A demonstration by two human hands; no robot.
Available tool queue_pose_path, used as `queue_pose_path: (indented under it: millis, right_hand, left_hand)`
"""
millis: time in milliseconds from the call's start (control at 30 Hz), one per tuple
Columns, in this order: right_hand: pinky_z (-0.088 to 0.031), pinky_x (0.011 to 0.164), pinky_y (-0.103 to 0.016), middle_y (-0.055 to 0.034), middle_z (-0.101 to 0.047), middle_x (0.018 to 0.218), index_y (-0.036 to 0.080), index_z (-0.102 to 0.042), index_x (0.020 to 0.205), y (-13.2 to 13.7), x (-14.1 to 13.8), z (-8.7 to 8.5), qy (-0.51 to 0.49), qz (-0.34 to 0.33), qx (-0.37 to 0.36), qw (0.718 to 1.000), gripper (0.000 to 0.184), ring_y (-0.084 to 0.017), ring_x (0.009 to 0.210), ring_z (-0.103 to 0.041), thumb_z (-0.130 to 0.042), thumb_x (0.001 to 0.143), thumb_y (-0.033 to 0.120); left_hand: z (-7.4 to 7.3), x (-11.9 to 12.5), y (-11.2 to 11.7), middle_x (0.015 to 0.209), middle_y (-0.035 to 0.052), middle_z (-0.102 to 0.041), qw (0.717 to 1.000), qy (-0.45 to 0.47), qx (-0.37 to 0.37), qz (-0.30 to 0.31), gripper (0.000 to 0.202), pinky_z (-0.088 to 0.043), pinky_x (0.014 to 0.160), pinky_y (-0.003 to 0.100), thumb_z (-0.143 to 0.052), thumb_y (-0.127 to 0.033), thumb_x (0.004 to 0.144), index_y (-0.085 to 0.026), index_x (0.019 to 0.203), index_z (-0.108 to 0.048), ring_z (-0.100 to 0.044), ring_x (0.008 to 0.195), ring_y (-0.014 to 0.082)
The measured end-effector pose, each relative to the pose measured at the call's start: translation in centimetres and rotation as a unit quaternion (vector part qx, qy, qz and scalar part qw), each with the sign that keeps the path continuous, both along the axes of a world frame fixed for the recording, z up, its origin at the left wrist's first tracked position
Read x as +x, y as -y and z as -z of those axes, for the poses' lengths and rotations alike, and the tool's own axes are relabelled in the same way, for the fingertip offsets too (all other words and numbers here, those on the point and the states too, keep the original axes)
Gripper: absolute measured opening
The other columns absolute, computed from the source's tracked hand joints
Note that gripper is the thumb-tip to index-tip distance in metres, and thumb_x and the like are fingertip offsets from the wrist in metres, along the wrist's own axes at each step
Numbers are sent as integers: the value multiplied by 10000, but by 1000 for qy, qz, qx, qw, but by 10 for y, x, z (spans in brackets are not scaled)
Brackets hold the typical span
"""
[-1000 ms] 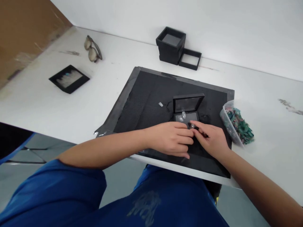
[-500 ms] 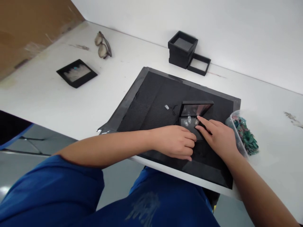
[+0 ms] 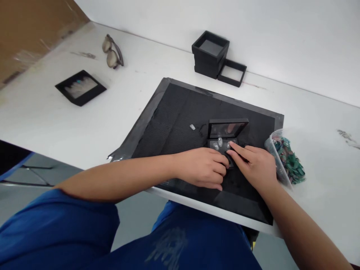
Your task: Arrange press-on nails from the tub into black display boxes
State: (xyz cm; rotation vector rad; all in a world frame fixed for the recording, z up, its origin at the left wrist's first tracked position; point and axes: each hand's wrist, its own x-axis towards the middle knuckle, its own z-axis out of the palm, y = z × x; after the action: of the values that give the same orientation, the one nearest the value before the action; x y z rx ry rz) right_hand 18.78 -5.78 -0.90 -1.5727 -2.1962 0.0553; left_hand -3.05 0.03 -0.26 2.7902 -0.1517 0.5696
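Note:
A small black case [image 3: 233, 120] stands with its clear-windowed lid raised. Inside its base lie clear, glittery false nails [image 3: 220, 141], one lying close beside another at the left. My left hand [image 3: 205, 167] is closed at the case's near left edge, its curled fingers hiding part of the base. From the right, my right hand [image 3: 256, 164] reaches in with index finger and thumb around a small false nail [image 3: 228, 144], the index fingertip touching it. Another loose false nail [image 3: 192, 127] rests on the black mat [image 3: 174, 112] left of the case.
A clear plastic tub [image 3: 277, 152] of green foil-like pieces sits by my right wrist. At the back stand stacked black frame boxes [image 3: 208, 62] and a single black frame [image 3: 232, 73]. Glasses [image 3: 112, 52] and a black-framed picture of nails [image 3: 80, 88] lie at the left.
The whole view has shifted slightly, so everything appears a little further left. My right index finger now rests on the small nail in the case. My left hand stays at the case's near edge.

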Motion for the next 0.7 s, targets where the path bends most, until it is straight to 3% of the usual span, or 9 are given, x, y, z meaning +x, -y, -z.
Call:
queue_pose_path:
  millis: [167,400,567,700]
  right_hand:
    - [-372,632,-281,13,-604,612,253,-807,1084,-9,-1,6,-52,-3,-8,999,278,-117,596,-551,-596,989,407]
    - [-378,610,-267,39,-555,582,283,-805,1083,-14,2,7,-87,-27,-49,995,244,-102,574,-528,-600,992,378]
    - [-381,694,-302,-2,-633,708,289,-768,1183,-6,5,0,-55,-54,-66,995,289,-138,698,-576,-545,1020,371]
    - [-349,719,-327,-9,-641,696,258,-743,1239,-1,5,-7,-20,-68,-71,995,344,-145,689,-563,-503,1038,402]
  left_hand:
    - [2,1,-3,834,21,-765,998,12,-63,-4,239,-553,843,252,-625,-326,970,-179,801,-710,-717,1013,175]
    - [-1,2,-4,847,33,-776,996,-14,-85,-7,225,-560,811,245,-631,-330,965,-196,810,-725,-720,1027,163]
    - [-4,0,-4,834,37,-780,994,-6,-108,-11,172,-577,825,255,-665,-336,931,-218,834,-742,-730,1009,175]
    - [-5,-1,-4,819,26,-775,993,15,-113,-14,159,-589,827,244,-657,-309,927,-203,839,-737,-744,957,166]
